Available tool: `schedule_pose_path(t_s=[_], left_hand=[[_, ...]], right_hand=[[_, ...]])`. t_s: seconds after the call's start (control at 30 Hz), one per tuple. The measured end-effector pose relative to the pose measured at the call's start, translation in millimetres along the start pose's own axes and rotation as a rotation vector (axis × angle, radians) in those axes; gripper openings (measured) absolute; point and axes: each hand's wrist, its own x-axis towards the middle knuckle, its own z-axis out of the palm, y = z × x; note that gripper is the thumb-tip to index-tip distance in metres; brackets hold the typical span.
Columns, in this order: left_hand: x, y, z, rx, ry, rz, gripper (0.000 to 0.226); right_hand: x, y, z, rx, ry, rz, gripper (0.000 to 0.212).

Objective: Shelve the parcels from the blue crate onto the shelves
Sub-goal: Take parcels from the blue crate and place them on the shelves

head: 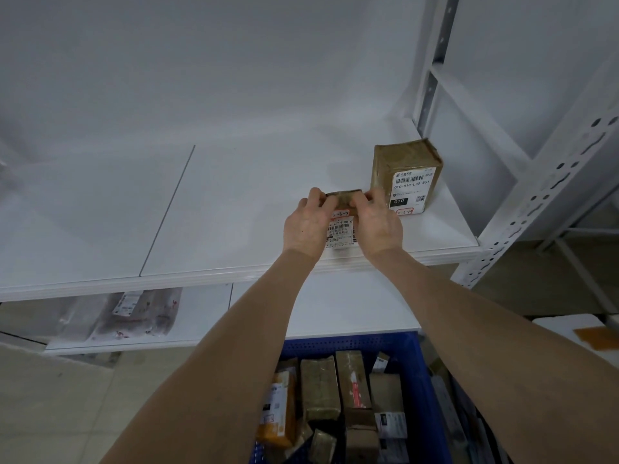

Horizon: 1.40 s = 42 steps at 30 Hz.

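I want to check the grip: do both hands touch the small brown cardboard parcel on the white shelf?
Touching. The head view shows left hand and right hand clasping the small brown cardboard parcel.

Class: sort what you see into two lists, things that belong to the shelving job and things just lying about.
Job:
small parcel held by left hand and right hand
taller parcel already on upper shelf
blue crate

Lying about:
plastic bags on the lower shelf

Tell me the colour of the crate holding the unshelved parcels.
Blue, with a perforated wall: the crate, seen in the head view.
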Motion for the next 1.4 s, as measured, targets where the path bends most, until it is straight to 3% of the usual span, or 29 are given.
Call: schedule_pose_path(t_s=[0.73, 1.07, 1.4], left_hand=[[55.2, -32.1, 38.4, -0.008, 0.044, 0.033, 0.045], [40.4, -23.8, 8.2, 0.013, -0.216, -0.092, 0.058], [22.0, -21.0, -8.5, 0.037, -0.264, -0.178, 0.061]], right_hand=[[62.2, 1.4, 24.8, 0.037, 0.057, 0.053, 0.032], [46.9, -4.1, 19.2, 0.096, 0.031, 0.045, 0.059], [27.8, -18.1, 4.1, -0.05, 0.032, 0.027, 0.063]])
